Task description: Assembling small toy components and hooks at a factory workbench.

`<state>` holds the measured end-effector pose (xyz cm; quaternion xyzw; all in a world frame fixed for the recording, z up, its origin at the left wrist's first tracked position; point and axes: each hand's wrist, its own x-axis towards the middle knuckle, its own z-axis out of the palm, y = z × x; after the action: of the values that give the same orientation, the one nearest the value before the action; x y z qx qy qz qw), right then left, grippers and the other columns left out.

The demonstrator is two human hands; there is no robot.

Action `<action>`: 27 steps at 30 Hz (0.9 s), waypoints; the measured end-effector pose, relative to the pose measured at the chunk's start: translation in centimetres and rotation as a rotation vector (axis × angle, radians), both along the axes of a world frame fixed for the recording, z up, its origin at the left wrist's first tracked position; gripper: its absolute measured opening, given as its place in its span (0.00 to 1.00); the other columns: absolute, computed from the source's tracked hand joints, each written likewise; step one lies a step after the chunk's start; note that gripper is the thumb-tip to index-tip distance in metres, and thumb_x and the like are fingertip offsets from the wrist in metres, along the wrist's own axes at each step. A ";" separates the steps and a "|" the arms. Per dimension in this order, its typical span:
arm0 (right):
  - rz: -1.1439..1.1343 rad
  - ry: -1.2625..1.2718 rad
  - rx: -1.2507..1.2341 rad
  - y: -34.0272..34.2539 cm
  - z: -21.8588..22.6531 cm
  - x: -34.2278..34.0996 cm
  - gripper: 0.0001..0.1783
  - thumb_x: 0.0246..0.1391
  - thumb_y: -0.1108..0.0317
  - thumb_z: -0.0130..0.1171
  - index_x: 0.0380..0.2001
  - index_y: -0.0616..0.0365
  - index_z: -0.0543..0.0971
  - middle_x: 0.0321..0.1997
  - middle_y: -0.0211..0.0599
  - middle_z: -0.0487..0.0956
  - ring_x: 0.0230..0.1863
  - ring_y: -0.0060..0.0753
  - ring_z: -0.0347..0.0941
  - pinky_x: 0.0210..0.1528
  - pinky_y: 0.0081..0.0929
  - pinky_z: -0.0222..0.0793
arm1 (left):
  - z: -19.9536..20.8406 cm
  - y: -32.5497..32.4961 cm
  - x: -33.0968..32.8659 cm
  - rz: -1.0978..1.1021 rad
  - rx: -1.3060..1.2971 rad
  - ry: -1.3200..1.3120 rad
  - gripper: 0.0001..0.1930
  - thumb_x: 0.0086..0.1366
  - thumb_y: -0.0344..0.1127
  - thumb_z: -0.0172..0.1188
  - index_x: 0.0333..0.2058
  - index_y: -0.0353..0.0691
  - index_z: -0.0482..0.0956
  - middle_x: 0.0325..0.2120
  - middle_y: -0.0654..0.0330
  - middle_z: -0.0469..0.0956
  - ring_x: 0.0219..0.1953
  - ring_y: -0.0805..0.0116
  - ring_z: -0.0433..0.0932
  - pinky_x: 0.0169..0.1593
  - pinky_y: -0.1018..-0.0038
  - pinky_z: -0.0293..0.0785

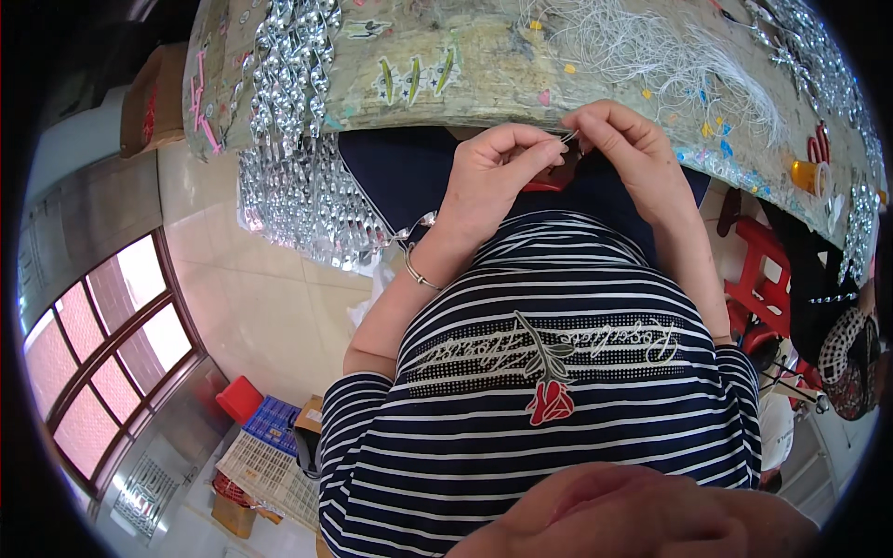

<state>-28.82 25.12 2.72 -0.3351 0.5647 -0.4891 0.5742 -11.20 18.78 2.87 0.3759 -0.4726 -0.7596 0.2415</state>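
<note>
My left hand point(490, 172) and right hand point(621, 149) meet at the near edge of the bench point(484, 79), both pinched closed on a thin white string point(567, 138) over a small red piece point(556, 179) in my lap.

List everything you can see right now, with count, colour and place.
Worktable: one, worn greenish, top.
Shiny strands: many, silver, table's left part, hanging over its edge.
Cords: a heap, white, table's right.
Stool: one, red, right.
Crates: blue and white, lower left, on the floor.
Bracelet: one, silver, left wrist.
Left hand: pinching a thin white piece beside a red item.
Right hand: pinching the same piece.
</note>
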 end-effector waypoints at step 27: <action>0.000 -0.066 -0.022 1.1 0.2 -0.2 0.08 0.57 0.70 0.56 0.38 0.61 0.79 0.36 0.27 0.77 0.40 0.18 0.71 0.46 0.17 0.65 | -0.8 0.3 0.0 -0.056 -0.072 0.046 0.07 0.60 0.29 0.60 0.36 0.33 0.79 0.28 0.61 0.80 0.31 0.79 0.77 0.37 0.84 0.74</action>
<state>-29.06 26.21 2.92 -0.3249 0.5401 -0.5060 0.5888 -11.23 19.05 2.11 0.3361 -0.5042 -0.7571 0.2442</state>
